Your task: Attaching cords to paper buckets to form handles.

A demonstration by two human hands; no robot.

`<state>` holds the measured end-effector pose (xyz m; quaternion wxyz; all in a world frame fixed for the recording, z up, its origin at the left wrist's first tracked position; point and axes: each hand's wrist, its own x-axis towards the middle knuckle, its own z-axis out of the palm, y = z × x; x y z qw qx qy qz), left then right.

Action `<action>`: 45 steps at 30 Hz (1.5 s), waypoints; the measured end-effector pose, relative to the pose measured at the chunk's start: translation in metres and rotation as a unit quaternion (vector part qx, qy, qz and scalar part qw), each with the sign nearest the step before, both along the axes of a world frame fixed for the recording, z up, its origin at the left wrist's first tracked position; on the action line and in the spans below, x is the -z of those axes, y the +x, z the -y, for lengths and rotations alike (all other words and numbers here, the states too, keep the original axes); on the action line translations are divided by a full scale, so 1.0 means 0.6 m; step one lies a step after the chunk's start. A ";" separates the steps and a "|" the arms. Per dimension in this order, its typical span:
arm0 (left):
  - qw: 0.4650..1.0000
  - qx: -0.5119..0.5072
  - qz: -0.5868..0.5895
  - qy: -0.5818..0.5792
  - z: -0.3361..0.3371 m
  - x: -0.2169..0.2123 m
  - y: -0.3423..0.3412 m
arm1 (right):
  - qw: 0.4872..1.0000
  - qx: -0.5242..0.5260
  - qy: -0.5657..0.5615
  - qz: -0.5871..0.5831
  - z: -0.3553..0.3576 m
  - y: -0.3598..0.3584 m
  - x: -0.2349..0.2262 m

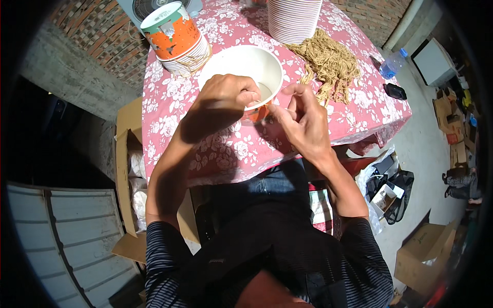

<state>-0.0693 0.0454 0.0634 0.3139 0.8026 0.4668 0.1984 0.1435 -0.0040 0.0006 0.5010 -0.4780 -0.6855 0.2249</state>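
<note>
Bucket [226, 59] sits left of the cord heap [334, 61]; I judge it light, stiff, easily dented, best held by its rim. Left hand [226, 97] curls there, but I can't tell what it pinches; right hand [308, 123] is half spread. Smooth, round white inner wall; the heap's strands look fibrous, tan.

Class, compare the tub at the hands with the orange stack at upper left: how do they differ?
The tub shows one rim; the stack shows many nested rims. The tub's open mouth faces up; the stack's rims lie at its bottom. Both show orange outside.
</note>
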 end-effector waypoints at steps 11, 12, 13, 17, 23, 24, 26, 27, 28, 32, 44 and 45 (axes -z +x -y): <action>0.953 -0.025 0.295 -0.070 0.029 0.015 0.042 | 0.992 -0.122 -0.019 -0.018 -0.028 -0.022 0.016; 0.953 -0.037 0.294 -0.063 0.025 0.017 0.042 | 0.992 -0.122 -0.024 -0.016 -0.026 -0.018 0.009; 0.959 -0.058 0.272 -0.056 0.024 0.013 0.038 | 0.992 -0.121 -0.030 -0.014 -0.023 -0.011 -0.003; 0.973 -0.045 0.221 -0.052 0.010 0.010 0.028 | 0.985 -0.169 0.037 -0.014 -0.003 0.036 -0.065; 0.977 0.081 0.168 -0.106 -0.008 0.009 0.019 | 0.945 -0.241 0.185 0.120 -0.071 0.049 -0.111; 0.977 0.088 0.154 -0.114 -0.009 0.008 0.019 | 0.945 -0.241 0.186 0.121 -0.076 0.051 -0.106; 0.979 0.109 0.128 -0.119 -0.007 0.000 0.015 | 0.945 -0.225 0.195 0.134 -0.084 0.059 -0.095; 0.979 0.107 0.129 -0.119 -0.005 -0.001 0.014 | 0.951 -0.213 0.186 0.124 -0.085 0.062 -0.088; 0.971 0.112 0.152 -0.147 -0.003 0.000 0.014 | 0.951 -0.215 0.185 0.124 -0.083 0.061 -0.084; 0.971 0.102 0.189 -0.101 -0.006 0.011 0.010 | 0.962 -0.177 0.166 0.124 -0.061 0.055 -0.072; 0.936 0.053 0.297 -0.179 -0.010 0.007 0.013 | 0.970 -0.081 0.180 0.139 -0.026 0.040 -0.054; 0.929 0.033 0.296 -0.217 -0.006 -0.007 0.009 | 0.970 -0.081 0.181 0.139 -0.021 0.039 -0.055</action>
